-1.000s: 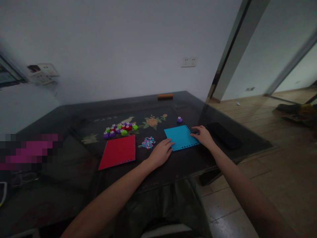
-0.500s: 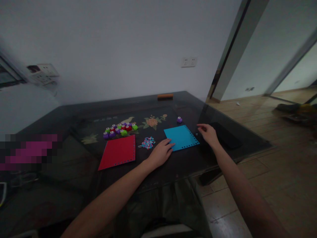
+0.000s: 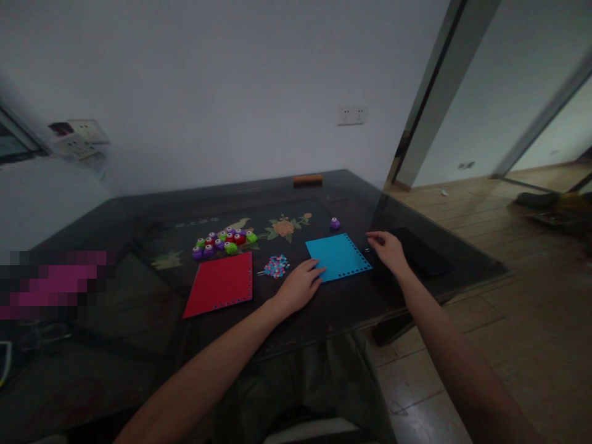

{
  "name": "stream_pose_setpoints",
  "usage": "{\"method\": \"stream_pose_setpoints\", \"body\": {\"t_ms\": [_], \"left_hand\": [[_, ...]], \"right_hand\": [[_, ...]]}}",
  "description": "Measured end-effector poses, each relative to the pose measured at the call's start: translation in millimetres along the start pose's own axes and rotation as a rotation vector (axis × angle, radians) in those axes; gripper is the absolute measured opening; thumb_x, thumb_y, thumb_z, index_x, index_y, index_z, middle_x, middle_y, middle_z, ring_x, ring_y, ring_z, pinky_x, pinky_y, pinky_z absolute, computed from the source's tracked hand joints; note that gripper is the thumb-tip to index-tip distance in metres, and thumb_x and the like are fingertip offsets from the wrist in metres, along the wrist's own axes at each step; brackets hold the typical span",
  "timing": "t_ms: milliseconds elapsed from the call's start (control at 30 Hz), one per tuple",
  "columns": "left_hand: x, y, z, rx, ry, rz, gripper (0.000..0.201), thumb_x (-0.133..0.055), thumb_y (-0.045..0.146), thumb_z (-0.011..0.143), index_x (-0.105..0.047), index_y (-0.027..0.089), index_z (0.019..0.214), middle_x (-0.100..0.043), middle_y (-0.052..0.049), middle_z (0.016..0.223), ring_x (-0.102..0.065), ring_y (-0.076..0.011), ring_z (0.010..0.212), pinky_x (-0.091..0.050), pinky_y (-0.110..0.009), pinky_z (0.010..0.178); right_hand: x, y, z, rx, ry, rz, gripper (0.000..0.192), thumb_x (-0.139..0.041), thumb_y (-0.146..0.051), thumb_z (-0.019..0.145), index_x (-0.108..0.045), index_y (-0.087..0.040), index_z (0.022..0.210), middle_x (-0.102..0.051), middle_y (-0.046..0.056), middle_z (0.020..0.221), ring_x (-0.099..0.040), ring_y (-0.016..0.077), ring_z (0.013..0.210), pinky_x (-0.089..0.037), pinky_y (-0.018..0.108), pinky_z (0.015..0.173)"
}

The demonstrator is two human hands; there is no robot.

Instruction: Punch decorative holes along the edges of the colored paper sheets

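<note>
Dim light falls on a dark glass-topped table [image 3: 139,216] that fills the middle of the frame, with a pale wall behind it and wooden flooring off to the right. Just right of centre lies a blue sheet [image 3: 337,256] with a row of punched holes along its right edge. The left hand [image 3: 300,285] rests palm down at the sheet's lower left corner, fingers loosely spread and closed on nothing, its fingertips touching the blue edge. The right hand [image 3: 389,251] sits just beside the sheet's right edge, palm down, fingers slack and apart, holding nothing; it lies between the sheet and a flat black object [image 3: 419,251] to its right. Both forearms stretch in from the bottom of the frame.

Left of centre lies a red sheet [image 3: 221,285], also punched along its right side. Between the two sheets is a small heap of coloured bits [image 3: 276,266]. Above the red sheet sits a cluster of small punches [image 3: 225,242] in purple, green and red, and a lone purple punch [image 3: 335,223] stands above the blue sheet.
</note>
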State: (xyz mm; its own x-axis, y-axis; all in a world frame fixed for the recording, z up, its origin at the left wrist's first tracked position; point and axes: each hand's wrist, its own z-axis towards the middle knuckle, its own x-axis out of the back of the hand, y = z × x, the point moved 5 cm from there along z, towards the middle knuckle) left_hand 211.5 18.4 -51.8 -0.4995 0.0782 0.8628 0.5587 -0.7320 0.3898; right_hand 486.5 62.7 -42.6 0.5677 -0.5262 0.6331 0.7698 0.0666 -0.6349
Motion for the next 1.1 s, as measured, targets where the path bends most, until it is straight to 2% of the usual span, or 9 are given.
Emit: {"method": "stream_pose_setpoints", "body": {"t_ms": [700,833,967,1033,1100], "left_hand": [[4.4,3.4,-1.3,0.015,-0.002,0.003,0.035,-0.047,0.024,0.089,-0.057,0.018,0.121,-0.051,-0.013,0.133,-0.045,-0.0226,0.125,-0.036,-0.041,0.106],[10.4,6.7,-1.9,-0.006,0.041,-0.023,0.033,-0.046,0.024,0.089,-0.058,0.019,0.119,-0.051,-0.012,0.133,-0.044,-0.0228,0.125,-0.037,-0.043,0.106],[35.9,15.2,-0.7,-0.045,0.114,-0.050,0.029,-0.044,0.024,0.090,-0.060,0.019,0.114,-0.052,-0.010,0.132,-0.045,-0.0205,0.124,-0.037,-0.039,0.106],[58.9,14.7,-1.3,-0.035,0.152,-0.063,0.028,-0.043,0.024,0.090,-0.061,0.020,0.112,-0.054,-0.009,0.129,-0.048,-0.0191,0.121,-0.039,-0.036,0.103],[86.9,4.7,-6.1,-0.003,0.205,-0.070,0.027,-0.042,0.024,0.091,-0.061,0.020,0.109,-0.058,-0.008,0.123,-0.053,-0.0182,0.115,-0.042,-0.036,0.100]], "right_hand": [[1.3,-3.1,-1.4,-0.010,-0.009,-0.004,0.026,-0.056,-0.027,0.076,-0.069,-0.012,0.093,-0.066,0.010,0.089,-0.059,0.0195,0.077,-0.047,0.035,0.076],[1.4,-4.6,-2.3,0.013,0.000,0.010,0.028,-0.053,-0.032,0.078,-0.069,-0.013,0.092,-0.066,0.010,0.088,-0.058,0.0194,0.075,-0.047,0.036,0.074],[-0.2,-10.8,-2.7,0.054,-0.003,0.063,0.032,-0.052,-0.037,0.079,-0.069,-0.014,0.092,-0.066,0.010,0.089,-0.058,0.0196,0.076,-0.046,0.036,0.074],[-1.5,-16.8,-2.5,0.064,-0.022,0.095,0.033,-0.052,-0.039,0.078,-0.069,-0.014,0.091,-0.067,0.010,0.089,-0.059,0.0201,0.077,-0.046,0.036,0.074],[-2.5,-27.3,-2.7,0.086,-0.051,0.128,0.032,-0.053,-0.039,0.079,-0.069,-0.014,0.091,-0.067,0.010,0.090,-0.059,0.0204,0.078,-0.046,0.036,0.075]]}}
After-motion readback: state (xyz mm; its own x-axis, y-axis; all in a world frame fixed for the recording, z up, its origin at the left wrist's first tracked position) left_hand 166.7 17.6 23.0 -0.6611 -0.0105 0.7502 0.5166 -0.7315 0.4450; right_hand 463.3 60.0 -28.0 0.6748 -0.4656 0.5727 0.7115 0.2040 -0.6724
